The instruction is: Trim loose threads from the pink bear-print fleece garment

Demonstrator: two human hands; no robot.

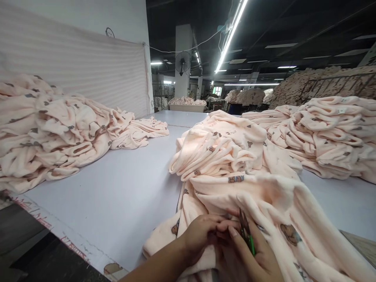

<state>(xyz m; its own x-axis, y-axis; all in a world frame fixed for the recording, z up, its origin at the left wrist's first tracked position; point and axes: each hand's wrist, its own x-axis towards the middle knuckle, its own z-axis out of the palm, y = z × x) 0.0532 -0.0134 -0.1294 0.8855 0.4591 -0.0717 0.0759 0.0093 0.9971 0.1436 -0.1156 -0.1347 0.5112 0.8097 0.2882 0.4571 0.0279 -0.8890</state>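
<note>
A pale pink fleece garment with brown bear prints (264, 192) lies bunched at the table's front edge, under both hands. My left hand (202, 235) is closed, its fingers pinching the fabric near the fingertips of the other hand. In my right hand (249, 246) sits a pair of thread snips (246, 231) with green handles and dark blades pointing up, held between thumb and fingers. The fingertips of both hands meet at the cloth; the exact spot they pinch is partly hidden.
The white tabletop (117, 196) carries a large heap of the same pink fleece (53, 129) at left. Another folded pile (220, 145) stands just ahead, with a taller stack (329, 137) at right. Farther back are a fan (182, 62) and a bin of fabric (188, 106).
</note>
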